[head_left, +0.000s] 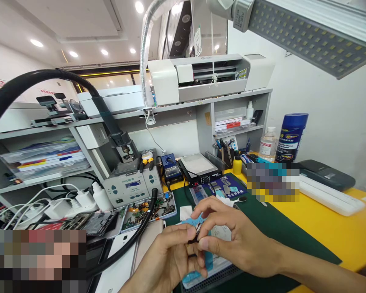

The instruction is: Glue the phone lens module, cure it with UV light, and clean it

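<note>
A small dark part with a shiny metal edge [198,230] is pinched between the fingertips of both hands. Its exact kind is too small to make out. My left hand [167,250] holds it from the left, thumb and fingers closed. From the right, my right hand [234,234] grips it with thumb and index finger, the other fingers curled above. Directly under the hands lies a flat pale panel [222,232] with bright blue pieces [190,278] at its edges, partly covered by my fingers. A green mat [280,240] spreads beneath.
A tray of circuit boards [167,209] and a grey rework station [131,189] stand left. A black hose [148,219] arches down beside my left hand. Behind are a flat heating plate [198,165], a brush [239,200] and a blue spray can [293,138].
</note>
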Motion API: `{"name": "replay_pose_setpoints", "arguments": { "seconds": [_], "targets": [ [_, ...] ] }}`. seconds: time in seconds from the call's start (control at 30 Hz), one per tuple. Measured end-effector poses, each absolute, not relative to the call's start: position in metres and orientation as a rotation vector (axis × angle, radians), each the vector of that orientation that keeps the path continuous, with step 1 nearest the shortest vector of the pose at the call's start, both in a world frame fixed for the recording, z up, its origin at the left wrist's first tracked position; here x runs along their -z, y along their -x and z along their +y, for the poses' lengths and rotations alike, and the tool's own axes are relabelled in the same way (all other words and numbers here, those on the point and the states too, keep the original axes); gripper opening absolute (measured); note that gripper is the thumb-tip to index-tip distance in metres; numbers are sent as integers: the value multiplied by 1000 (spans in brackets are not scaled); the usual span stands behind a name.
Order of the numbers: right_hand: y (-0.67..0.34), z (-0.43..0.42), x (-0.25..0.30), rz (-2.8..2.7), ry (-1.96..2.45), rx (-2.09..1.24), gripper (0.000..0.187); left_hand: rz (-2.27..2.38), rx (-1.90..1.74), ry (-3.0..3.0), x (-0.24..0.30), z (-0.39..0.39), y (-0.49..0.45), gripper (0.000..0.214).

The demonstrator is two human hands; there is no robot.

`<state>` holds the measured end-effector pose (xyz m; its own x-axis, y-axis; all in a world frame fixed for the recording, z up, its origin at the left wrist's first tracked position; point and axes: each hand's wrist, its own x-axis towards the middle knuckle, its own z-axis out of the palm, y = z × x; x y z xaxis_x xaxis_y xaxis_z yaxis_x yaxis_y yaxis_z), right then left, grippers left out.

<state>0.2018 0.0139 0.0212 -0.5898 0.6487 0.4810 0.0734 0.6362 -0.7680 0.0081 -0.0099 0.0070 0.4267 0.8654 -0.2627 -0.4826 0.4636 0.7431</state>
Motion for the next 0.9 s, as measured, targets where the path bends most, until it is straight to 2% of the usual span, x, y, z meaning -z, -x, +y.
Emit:
{"name": "replay_pose_setpoints", "arguments": {
  "seconds": [0.2, 0.4, 0.77, 0.9],
  "targets": [
    [-202, 16, -18, -2041, 579, -974, 8, 689, -907, -638, -7, -10, -8, 10],
    [-203, 15, -15, -2012, 575, -890, 4, 680, -889, -629, -10, -10, -9, 14],
    [-195, 13, -16, -1942, 484, -471, 13, 666, -907, -604, -8, -9, -10, 16],
    [-193, 11, -19, -1945, 602, -602, 9, 669, -903, -620, -9, -9, -11, 13]
  ]
}}
